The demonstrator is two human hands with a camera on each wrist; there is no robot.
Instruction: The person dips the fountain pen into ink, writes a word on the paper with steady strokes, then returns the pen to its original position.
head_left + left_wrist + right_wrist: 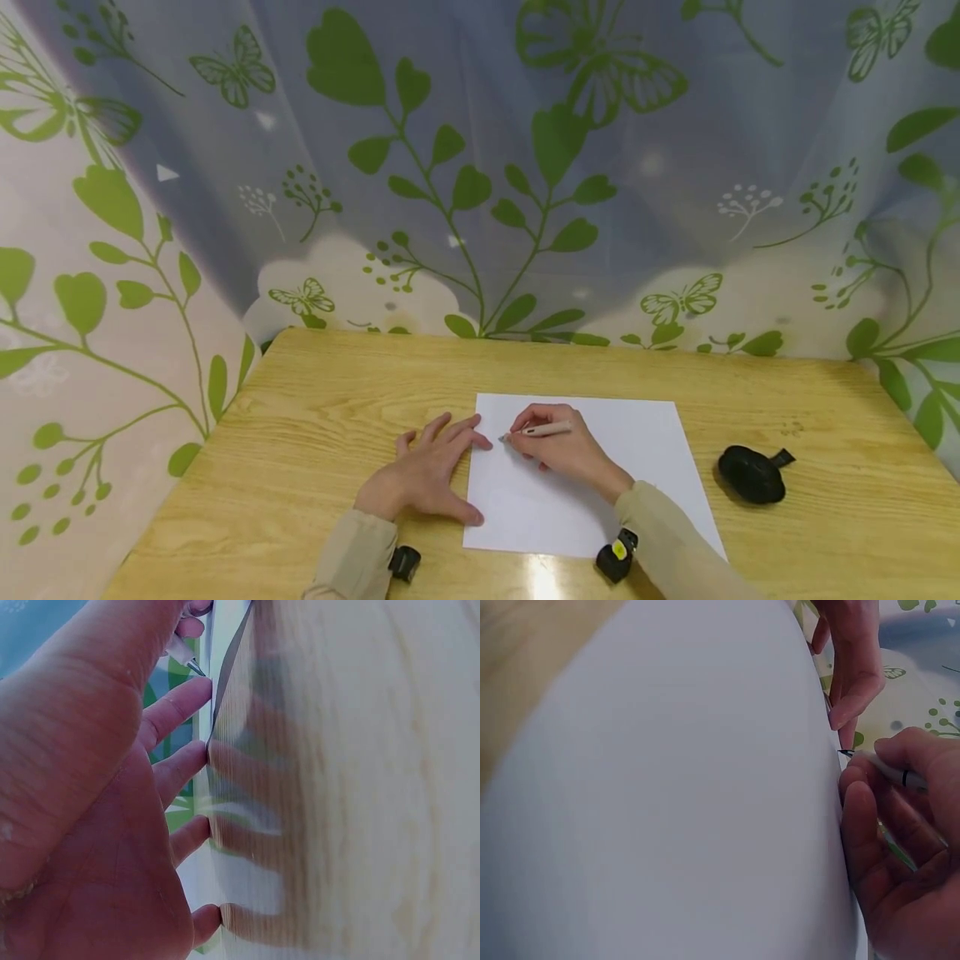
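Observation:
A white sheet of paper [525, 508] lies on the wooden table, with no marks visible on it. My right hand [562, 442] pinches a light-coloured pen [547, 429] between thumb and fingers over the sheet's upper left part. In the right wrist view the dark tip of the pen [845, 752] is right at the paper's surface. My left hand [431, 471] rests with fingers spread at the sheet's left edge, its thumb and index finger over the paper. The left wrist view shows the fingertips [196, 829] of that hand touching the table.
To the right of the paper, a small black pouch-like object [752, 475] with a short strap lies on the wooden table [337, 392]. A curtain [465, 167] with green leaves and butterflies hangs along the table's back and left sides. Small black devices sit at both wrists.

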